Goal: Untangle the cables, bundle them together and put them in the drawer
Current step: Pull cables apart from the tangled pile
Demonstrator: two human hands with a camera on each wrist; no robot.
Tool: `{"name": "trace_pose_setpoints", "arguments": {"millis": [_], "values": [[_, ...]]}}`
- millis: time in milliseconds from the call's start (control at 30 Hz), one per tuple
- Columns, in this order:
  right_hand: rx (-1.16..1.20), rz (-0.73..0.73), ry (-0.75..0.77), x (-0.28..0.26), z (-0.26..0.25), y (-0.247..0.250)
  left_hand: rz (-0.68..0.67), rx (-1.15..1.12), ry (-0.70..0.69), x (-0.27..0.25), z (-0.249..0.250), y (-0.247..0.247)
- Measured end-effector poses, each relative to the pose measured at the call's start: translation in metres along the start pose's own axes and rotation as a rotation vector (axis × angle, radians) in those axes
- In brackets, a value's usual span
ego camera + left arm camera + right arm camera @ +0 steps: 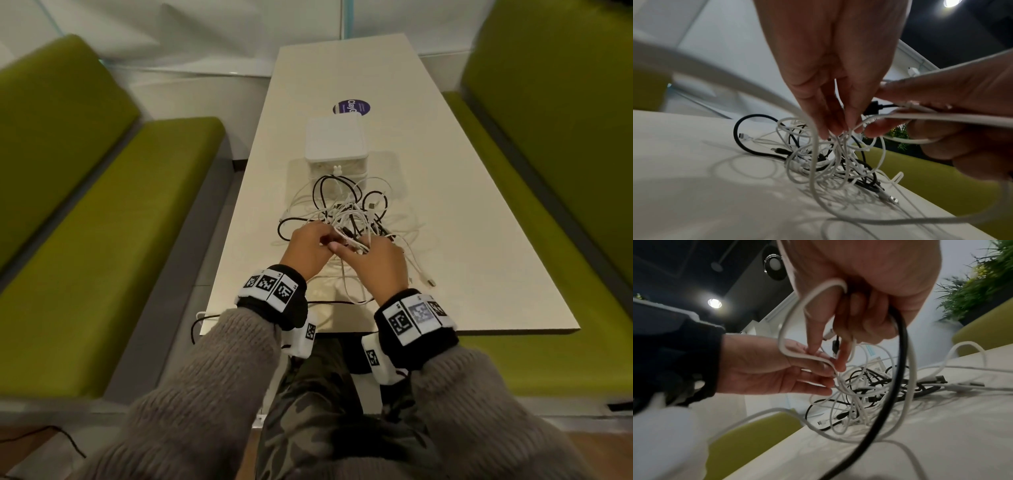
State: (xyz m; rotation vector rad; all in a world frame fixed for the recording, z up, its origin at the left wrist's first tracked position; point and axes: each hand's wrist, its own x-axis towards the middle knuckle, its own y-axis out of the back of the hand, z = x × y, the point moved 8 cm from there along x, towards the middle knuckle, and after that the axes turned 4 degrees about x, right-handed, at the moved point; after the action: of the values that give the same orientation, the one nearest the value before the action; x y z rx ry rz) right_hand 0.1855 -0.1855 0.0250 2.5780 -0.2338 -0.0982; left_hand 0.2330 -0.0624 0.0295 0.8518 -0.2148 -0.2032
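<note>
- As seen from the head view, the tangle of cables (346, 212), white and black, lies on the counter (462, 240) just in front of a small white drawer box (336, 145), whose drawer appears closed. The left hand (310, 248) and right hand (375, 260) meet at the near edge of the heap, both with fingers curled into strands. A black strand hangs over the counter's near edge.
- From the left wrist view, the left hand's fingertips (830, 129) pinch several thin white strands (838, 155) and lift them off the pile; the right hand's fingers (931, 104) clamp a thicker white cable (941, 116) beside them. Judgement: the cables are light, limp and springy; loops will snag at crossings, so a hard pull would tighten knots.
- From the right wrist view, the right hand (869, 288) holds a thick black cable (898, 369) and a white loop (789, 321) together, while the left hand (766, 369) pinches the white loop's lower run. Judgement: best hold is near a plug end, such as the black connector (835, 344) by the fingers, feeding it back through the loops. Connectors are the stiff, catch-prone parts.
</note>
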Motion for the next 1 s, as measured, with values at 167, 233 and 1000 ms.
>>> {"name": "trace_pose_setpoints", "arguments": {"millis": [167, 233, 1000], "values": [[0.18, -0.121, -0.092, 0.01, 0.015, -0.006, -0.026, -0.081, 0.033, -0.002, 0.001, -0.005], [0.236, -0.072, -0.125, 0.012, 0.021, -0.001, -0.055, -0.003, 0.006, -0.001, 0.006, -0.008], [0.979, 0.286, -0.09, -0.024, 0.011, 0.103, 0.019, 0.047, 0.098, 0.012, 0.0, 0.01]]}}
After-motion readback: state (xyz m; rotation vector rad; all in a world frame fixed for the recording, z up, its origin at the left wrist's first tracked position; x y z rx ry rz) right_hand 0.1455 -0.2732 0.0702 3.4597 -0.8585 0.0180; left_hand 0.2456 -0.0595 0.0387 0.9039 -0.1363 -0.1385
